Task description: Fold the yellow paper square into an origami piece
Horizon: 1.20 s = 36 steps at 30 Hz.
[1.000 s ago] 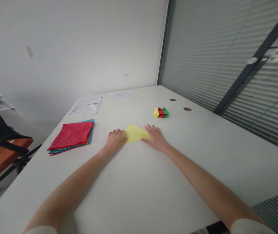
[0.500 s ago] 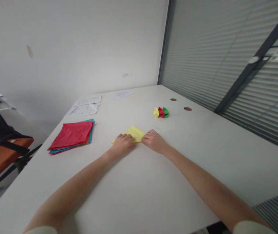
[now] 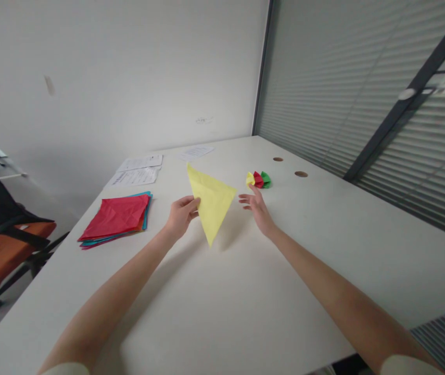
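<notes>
From my remote view, left to right. Far left on the table (image 3: 222, 312): stack of coloured sheets (image 3: 115, 216), red uppermost, well apart from both hands. Next, left hand (image 3: 181, 216): grip closed, thumb and fingers pinching the yellow sheet (image 3: 215, 200) about midway along its left edge. The sheet is a triangle, tilted up off the table, shadow beneath. I read that left edge as its long axis, running from a raised far-left corner down to a near tip; the body lies right of the grip. Third corner points right, just beside the right hand (image 3: 259, 211), whose grip is open and empty, fingers spread. Left is nearer, being in contact. Farther right, behind the right fingertips: pleated yellow-red-green paper piece (image 3: 258, 180).
</notes>
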Motion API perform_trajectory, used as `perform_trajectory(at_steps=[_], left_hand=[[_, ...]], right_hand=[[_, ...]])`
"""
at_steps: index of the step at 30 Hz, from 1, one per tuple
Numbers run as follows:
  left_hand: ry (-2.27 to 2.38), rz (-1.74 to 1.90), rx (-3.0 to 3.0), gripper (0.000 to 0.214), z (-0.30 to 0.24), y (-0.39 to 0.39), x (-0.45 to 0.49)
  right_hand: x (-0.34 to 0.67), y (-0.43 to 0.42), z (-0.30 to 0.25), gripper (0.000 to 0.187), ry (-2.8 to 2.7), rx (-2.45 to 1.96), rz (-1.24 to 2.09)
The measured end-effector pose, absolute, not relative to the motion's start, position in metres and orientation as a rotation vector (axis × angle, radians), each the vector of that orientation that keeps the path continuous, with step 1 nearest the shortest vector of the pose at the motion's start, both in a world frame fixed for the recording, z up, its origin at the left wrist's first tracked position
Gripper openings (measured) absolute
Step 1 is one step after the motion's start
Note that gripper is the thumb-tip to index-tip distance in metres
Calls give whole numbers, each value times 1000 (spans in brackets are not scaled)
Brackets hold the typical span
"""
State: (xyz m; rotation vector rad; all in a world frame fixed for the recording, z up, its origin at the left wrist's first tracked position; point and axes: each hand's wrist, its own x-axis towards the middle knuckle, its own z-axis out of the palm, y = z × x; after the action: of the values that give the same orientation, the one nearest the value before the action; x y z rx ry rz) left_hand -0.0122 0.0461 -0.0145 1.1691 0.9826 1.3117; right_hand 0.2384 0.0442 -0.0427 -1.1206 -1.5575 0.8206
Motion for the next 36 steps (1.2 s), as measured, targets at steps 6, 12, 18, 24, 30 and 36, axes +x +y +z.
perform_trajectory(at_steps=[6,12,18,24,30,36], left_hand=[[953,1152,1127,32,-24,38,-5],[964,1104,1215,34,-27,35,0],[981,1078,1303,32,-24,40,-6],[890,1159,1253,65,-17,38,-8],[823,1166,1239,51,-12,41,-13],[846,1157,1133,32,-14,47,-17]], right_hand=[[225,37,-37,94,-1304,-948,1198],[220,36,-37,66,-1170,-949,1157],[223,37,-36,53,-1244,-979,969],[219,29,-32,32,-1385,-906,848],[225,28,-28,18,-1451,-863,919],[230,30,-27,21,-1493,-750,1030]])
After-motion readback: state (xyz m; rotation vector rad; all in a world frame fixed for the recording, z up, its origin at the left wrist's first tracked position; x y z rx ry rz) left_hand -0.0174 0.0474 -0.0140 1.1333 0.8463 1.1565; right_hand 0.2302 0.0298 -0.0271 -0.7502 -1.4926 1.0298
